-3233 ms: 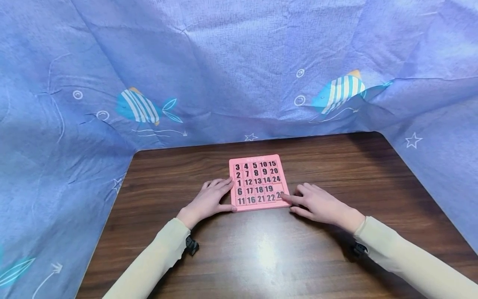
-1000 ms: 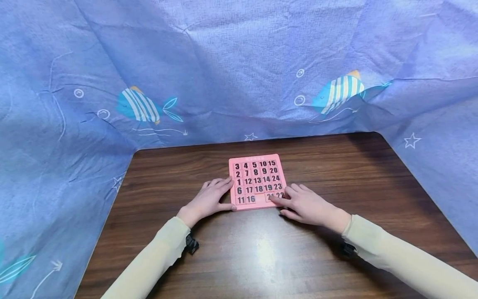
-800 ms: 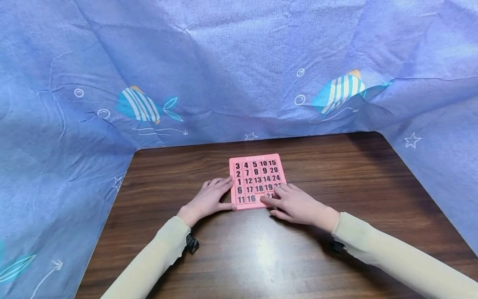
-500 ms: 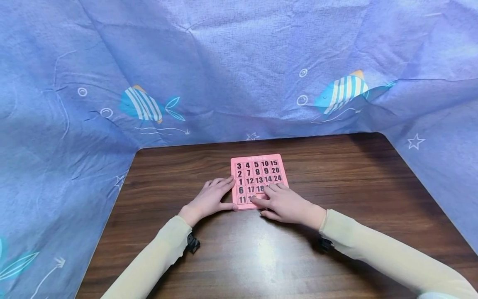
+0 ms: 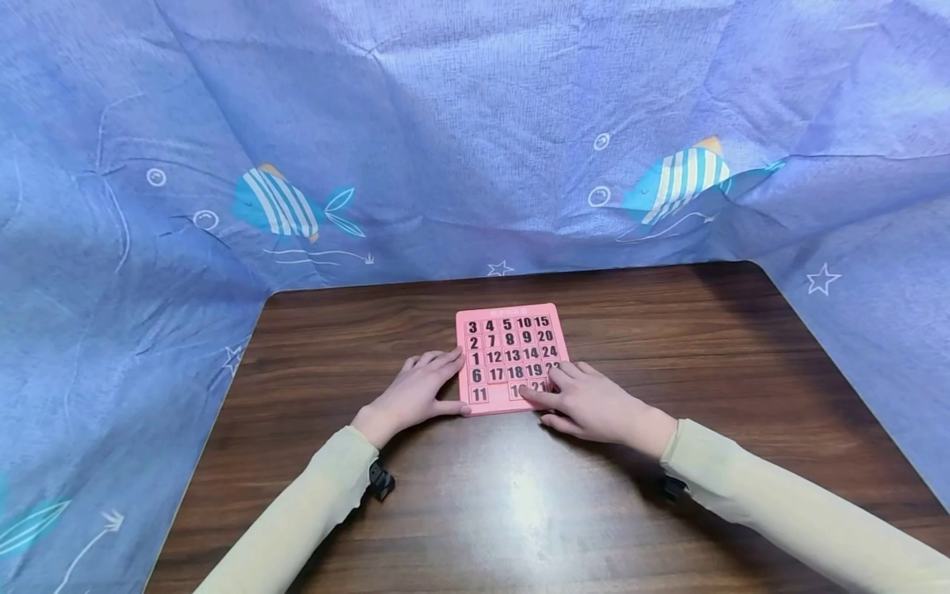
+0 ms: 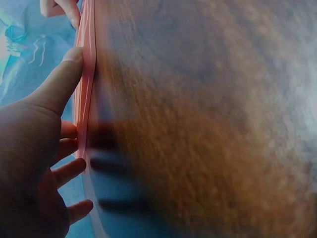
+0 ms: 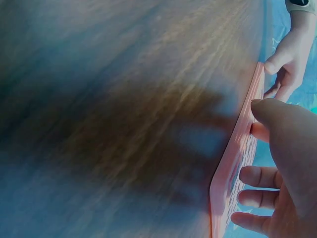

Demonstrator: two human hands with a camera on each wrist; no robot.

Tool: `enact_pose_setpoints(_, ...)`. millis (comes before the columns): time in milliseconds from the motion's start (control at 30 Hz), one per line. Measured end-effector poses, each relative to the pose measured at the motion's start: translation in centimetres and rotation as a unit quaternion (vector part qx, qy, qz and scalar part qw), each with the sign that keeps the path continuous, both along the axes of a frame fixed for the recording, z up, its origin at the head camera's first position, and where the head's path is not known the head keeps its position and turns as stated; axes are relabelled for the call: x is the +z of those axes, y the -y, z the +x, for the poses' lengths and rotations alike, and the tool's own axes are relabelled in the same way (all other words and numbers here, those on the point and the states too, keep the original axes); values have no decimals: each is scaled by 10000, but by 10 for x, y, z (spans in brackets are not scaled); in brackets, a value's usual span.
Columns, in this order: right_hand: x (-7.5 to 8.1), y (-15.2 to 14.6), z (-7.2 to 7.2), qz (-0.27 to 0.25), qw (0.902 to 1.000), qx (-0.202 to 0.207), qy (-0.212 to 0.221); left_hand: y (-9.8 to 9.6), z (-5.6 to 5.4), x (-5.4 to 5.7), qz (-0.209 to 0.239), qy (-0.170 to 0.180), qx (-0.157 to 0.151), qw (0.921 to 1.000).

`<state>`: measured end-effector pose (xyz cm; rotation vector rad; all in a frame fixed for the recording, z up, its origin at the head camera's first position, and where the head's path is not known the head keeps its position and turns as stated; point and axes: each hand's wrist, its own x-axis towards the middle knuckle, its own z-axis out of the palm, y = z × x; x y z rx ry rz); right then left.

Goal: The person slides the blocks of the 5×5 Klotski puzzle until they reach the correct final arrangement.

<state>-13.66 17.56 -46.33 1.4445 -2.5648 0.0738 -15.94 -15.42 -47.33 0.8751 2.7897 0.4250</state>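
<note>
A pink number slide puzzle lies flat on the brown table. My left hand steadies it at the left: thumb against the near left corner, fingertips along the left edge. The left wrist view shows that thumb on the puzzle's side. My right hand reaches over the near right corner, its index fingertip resting on the 16 tile in the bottom row. An empty slot sits between the 11 tile and the 16. Right fingers hide the bottom row's right end and part of the 23.
The wood-grain table extends around the puzzle, with a bright glare patch in front of it. Blue cloth printed with fish hangs behind the table and at both sides. Each wrist wears a black strap.
The 23 tile went up, then 22, 21 and 16 slid right in turn under my right index finger. The empty slot moved left along the bottom row. My left hand kept its place.
</note>
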Motion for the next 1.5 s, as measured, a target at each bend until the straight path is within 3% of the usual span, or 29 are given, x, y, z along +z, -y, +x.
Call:
enact_pose_setpoints(267,4,28,-4,-32,9997,246,-1,1,0,1,-49,-81,-6,10000)
enact_pose_setpoints(533,4,60,-5,345,9987,364,-55,-2,2,3,-44,-23,2,10000)
enact_pose_setpoints(1067,3,35,-3,148,9996,196,117,-1,2,4,-76,68,14,9999)
enact_pose_setpoints(1300,4,47,-16,90,9998,104,172,-1,2,4,-116,82,44,9999)
enact_pose_setpoints(1500,4,60,-27,388,9985,-59,378,-2,2,4,-132,83,26,9999)
